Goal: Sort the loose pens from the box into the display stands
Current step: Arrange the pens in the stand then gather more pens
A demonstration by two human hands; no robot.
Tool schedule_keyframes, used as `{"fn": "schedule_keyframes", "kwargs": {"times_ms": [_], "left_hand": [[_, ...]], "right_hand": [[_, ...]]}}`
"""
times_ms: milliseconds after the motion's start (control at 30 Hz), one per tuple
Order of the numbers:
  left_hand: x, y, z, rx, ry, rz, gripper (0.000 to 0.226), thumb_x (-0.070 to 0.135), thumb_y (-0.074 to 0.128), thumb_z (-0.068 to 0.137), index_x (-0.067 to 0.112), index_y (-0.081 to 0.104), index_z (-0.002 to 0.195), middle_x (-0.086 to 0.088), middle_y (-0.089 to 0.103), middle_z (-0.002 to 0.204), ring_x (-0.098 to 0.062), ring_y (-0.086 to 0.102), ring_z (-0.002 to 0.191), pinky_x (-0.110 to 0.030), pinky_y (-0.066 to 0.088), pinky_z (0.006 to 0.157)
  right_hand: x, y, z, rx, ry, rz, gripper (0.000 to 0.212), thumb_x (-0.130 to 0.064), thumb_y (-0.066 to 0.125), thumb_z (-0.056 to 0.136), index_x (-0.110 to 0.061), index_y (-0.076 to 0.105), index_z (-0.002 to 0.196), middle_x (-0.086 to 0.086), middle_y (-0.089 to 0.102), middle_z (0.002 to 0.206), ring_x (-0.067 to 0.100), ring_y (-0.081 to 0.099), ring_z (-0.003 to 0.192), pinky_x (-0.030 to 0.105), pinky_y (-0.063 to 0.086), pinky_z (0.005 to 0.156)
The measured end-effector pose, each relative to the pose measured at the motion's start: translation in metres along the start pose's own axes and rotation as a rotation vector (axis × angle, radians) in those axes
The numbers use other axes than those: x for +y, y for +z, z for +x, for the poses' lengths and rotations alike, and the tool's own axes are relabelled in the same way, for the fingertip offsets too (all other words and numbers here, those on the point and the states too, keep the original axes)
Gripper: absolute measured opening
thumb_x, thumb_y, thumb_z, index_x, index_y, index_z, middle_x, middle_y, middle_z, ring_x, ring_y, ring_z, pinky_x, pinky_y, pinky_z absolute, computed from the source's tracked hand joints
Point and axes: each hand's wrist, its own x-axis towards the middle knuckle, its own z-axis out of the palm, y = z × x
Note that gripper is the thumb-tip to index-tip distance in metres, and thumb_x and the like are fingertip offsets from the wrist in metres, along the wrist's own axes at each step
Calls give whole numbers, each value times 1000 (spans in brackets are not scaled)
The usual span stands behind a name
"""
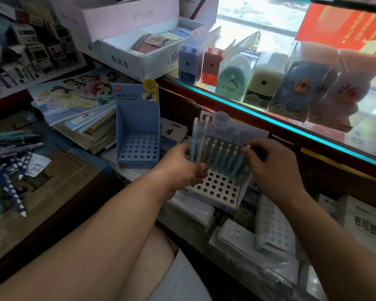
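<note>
We see a pale blue display stand (138,131) with a perforated floor and a yellow round tag at its top. The nearer display stand (220,187) has a white perforated base and a lavender backing card. The pens standing in it (226,157) run from white to light blue. On the left, loose pens (13,192) are dark navy with white dots. A teal strip (291,127) edges the glass counter.
</note>
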Motion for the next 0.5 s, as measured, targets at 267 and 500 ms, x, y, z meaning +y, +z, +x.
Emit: {"fn": "schedule_keyframes", "kwargs": {"times_ms": [267, 500], "left_hand": [[-1, -1, 1, -25, 6, 15, 40, 6, 65, 94, 20, 57, 130, -5, 71, 115, -17, 72, 101, -39, 61, 89], [1, -1, -1, -39, -8, -15, 38, 1, 67, 92, 16, 58, 126, -11, 65, 117, -25, 69, 103, -35, 62, 82]], "right_hand": [[5, 9, -1, -13, -66, -142, 20, -27, 64, 97, -20, 69, 116, -10, 61, 109, 4, 54, 96, 17, 41, 79], [9, 13, -2, -100, 2, -169, 22, -29, 67, 95, -27, 62, 117, -11, 61, 108, 9, 59, 99, 33, 53, 85]]}}
